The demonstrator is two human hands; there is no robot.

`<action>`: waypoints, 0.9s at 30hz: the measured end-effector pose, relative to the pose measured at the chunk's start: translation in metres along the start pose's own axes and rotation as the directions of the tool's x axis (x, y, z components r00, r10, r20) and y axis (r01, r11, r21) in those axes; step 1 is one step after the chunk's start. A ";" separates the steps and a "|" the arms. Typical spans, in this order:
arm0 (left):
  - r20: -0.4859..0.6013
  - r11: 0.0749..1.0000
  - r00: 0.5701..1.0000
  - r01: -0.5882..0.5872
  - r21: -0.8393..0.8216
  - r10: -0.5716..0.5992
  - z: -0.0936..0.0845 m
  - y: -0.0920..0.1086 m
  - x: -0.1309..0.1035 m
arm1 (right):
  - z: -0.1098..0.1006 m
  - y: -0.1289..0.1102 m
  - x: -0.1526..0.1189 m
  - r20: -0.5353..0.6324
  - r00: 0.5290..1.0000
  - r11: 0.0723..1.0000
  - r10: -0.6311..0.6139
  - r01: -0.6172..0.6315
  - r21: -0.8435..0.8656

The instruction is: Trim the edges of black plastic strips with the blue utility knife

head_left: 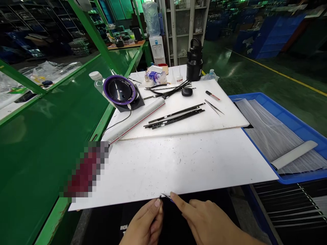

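At the front edge of the white board, my left hand is closed, thumb against fingers, on a small dark piece whose tip alone shows. Beside it my right hand grips a slim pointed metal tool with a bit of blue, its index finger stretched along it. The tool's tip comes close to the dark piece; whether they touch I cannot tell. Farther up, several glossy black strips lie on a thick white pad, near tweezers and a red-and-black knife.
A purple-rimmed round device and a long white tube lie at left. Behind are pliers, more black strips, a black case and a black bottle. A blue crate stands at right.
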State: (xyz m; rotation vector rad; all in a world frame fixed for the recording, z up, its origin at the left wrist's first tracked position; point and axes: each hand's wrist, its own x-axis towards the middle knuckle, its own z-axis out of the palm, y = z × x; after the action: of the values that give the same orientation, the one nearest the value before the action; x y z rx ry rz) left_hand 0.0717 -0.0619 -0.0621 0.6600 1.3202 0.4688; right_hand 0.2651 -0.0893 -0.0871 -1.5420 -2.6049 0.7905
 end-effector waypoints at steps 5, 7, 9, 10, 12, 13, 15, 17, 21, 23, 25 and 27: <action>-0.011 1.000 1.000 0.007 -0.027 -0.008 0.002 0.000 0.000 | -0.002 0.002 -0.001 -0.033 0.999 0.997 0.030 -0.027 0.077; 0.000 0.999 1.000 0.028 -0.037 -0.028 0.001 -0.002 0.000 | -0.004 0.003 -0.001 -0.029 0.999 0.996 0.037 -0.035 0.076; 0.019 0.998 0.999 0.048 -0.043 -0.047 -0.002 -0.005 -0.001 | -0.005 0.003 -0.003 -0.036 0.998 0.995 0.045 -0.042 0.091; 0.033 0.997 0.998 0.060 -0.054 -0.058 -0.004 -0.005 -0.001 | -0.006 0.003 -0.003 -0.044 0.998 0.994 0.048 -0.043 0.105; 0.056 0.991 0.995 0.087 -0.103 -0.082 -0.008 -0.005 -0.003 | -0.008 0.003 -0.004 -0.060 0.997 0.990 0.048 -0.039 0.136; 0.068 0.985 0.993 0.106 -0.134 -0.097 -0.009 -0.003 -0.003 | -0.008 0.003 -0.004 -0.057 0.997 0.988 0.048 -0.039 0.151; 0.091 0.974 0.987 0.144 -0.177 -0.129 -0.011 0.001 -0.003 | -0.009 0.002 -0.003 -0.030 0.998 0.985 0.052 -0.046 0.166; 0.084 0.971 0.987 0.150 -0.187 -0.137 -0.009 0.006 -0.003 | -0.010 0.001 -0.002 -0.001 0.998 0.985 0.055 -0.054 0.167; 0.048 0.980 0.991 0.130 -0.150 -0.124 -0.004 0.008 -0.001 | -0.011 0.000 0.001 0.016 0.999 0.988 0.045 -0.047 0.148; 0.045 0.985 0.991 0.127 -0.118 -0.122 -0.002 0.007 -0.002 | -0.011 0.000 0.002 0.025 0.999 0.990 0.033 -0.037 0.133; 0.041 0.988 0.992 0.126 -0.086 -0.123 -0.003 0.007 -0.002 | -0.011 0.000 0.004 0.030 0.999 0.993 0.030 -0.034 0.117; 0.036 0.989 0.991 0.131 -0.064 -0.128 -0.003 0.008 -0.002 | -0.012 0.000 0.005 0.030 0.999 0.992 0.029 -0.032 0.118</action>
State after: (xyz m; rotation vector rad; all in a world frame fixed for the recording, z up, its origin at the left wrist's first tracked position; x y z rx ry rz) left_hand 0.0685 -0.0568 -0.0551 0.5215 1.3033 0.3930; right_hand 0.2656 -0.0808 -0.0780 -1.5526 -2.5078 0.9574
